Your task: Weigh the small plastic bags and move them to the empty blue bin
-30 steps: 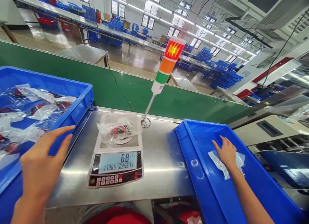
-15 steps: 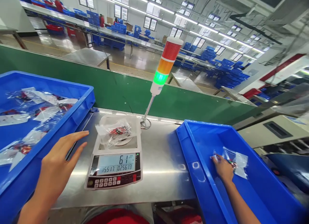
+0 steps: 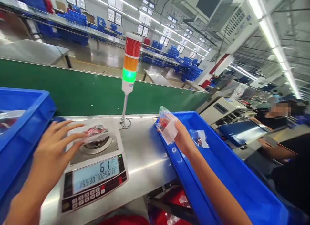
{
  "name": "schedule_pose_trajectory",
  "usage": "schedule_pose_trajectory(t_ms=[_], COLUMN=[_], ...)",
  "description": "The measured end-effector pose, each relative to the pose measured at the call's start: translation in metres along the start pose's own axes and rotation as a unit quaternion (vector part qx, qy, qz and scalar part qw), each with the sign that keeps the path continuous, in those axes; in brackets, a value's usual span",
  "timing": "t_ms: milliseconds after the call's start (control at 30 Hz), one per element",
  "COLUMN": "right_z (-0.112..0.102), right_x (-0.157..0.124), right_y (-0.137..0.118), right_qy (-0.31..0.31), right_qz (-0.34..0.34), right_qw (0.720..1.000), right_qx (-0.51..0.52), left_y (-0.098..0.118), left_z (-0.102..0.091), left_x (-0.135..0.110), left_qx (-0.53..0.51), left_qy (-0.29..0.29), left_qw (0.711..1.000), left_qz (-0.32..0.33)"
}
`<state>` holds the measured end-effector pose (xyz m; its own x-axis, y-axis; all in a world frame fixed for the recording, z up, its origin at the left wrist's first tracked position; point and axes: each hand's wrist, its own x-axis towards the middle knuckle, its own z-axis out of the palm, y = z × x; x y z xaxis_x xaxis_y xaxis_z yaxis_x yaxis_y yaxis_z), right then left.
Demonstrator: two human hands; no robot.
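My left hand (image 3: 54, 146) reaches over the digital weighing scale (image 3: 93, 178), its extended fingertips touching a clear plastic bag (image 3: 93, 133) with a red part inside, which lies at the steel platter. The scale display reads 61. My right hand (image 3: 184, 136) grips a second clear bag (image 3: 166, 123), holding a red part and a white label, above the near rim of the right blue plastic bin (image 3: 185, 175). A small clear bag (image 3: 199, 138) with a red item lies on that bin's floor, just beyond my right hand.
A blue bin (image 3: 29, 100) holding bagged parts stands at far left. A stack light (image 3: 130, 60) on a thin pole shows green behind the scale, before a green conveyor side panel (image 3: 72, 89). A co-worker's arm (image 3: 273, 150) is at right, beside another blue bin (image 3: 242, 131).
My right hand has lifted a bag from the right bin toward its rim. My left hand has moved onto the scale's bag. The view has turned left and tilted.
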<state>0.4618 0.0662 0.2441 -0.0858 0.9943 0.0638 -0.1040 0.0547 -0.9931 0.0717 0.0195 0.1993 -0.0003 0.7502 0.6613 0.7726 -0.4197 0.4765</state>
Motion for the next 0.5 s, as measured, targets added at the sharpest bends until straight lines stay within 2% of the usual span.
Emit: schedule_pose_trajectory(t_ms=[100,167,200,333,500], right_z=[0.06,0.087,0.097,0.123,0.148], right_x=[0.005,0.011,0.014,0.026,0.039], right_y=[-0.001,0.002,0.003,0.006,0.015], right_qy=[-0.139,-0.202,-0.22,-0.239,-0.261], right_qz=[-0.019,-0.055,-0.073,-0.124,-0.188], right_qw=[0.989,0.974,0.968,0.949,0.912], right_qx=[-0.051,-0.086,-0.102,-0.162,-0.256], left_y=[0.006,0.009,0.012,0.027,0.038], left_z=[-0.002,-0.005,-0.007,-0.023,-0.056], left_x=[0.009,0.009,0.009,0.006,-0.001], left_qx=[-0.034,-0.056,-0.063,-0.075,-0.024], left_qy=[-0.049,-0.059,-0.046,0.062,0.201], left_qw=[0.998,0.995,0.994,0.986,0.96], left_qz=[-0.018,-0.054,-0.072,-0.135,-0.193])
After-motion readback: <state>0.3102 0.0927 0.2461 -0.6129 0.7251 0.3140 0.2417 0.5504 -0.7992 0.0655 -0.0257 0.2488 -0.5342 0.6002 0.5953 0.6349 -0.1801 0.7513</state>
